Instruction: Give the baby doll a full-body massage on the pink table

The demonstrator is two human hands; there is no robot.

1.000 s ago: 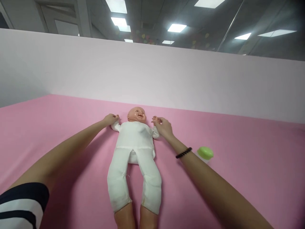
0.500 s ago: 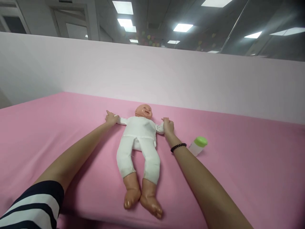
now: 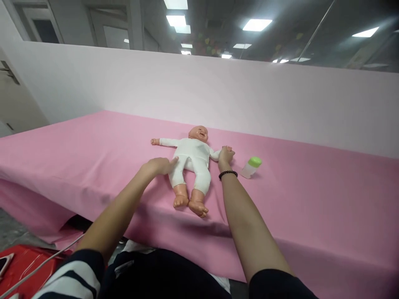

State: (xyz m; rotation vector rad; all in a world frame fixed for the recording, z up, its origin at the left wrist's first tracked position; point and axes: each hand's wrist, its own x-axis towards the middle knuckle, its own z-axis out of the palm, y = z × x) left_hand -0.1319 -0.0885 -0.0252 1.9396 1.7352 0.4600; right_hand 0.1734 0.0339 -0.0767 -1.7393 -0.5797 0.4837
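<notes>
A baby doll (image 3: 192, 160) in a white suit lies on its back on the pink table cover (image 3: 296, 195), arms spread, bare feet toward me. My left hand (image 3: 158, 165) rests by the doll's hip with the fingers stretched out, the fingertips touching the white suit. My right hand (image 3: 225, 155), with a dark bead bracelet on the wrist, is closed around the doll's hand on that side. The doll's other arm lies free, stretched out to the left.
A small clear bottle with a green cap (image 3: 250, 166) lies on the cover just right of my right wrist. A pale pink wall panel (image 3: 249, 95) backs the table. A red object (image 3: 21, 265) and a white cable lie on the floor at lower left.
My left hand let go of the doll's far arm and came back to its hip. The view pulled back, so the table's front edge and floor now show.
</notes>
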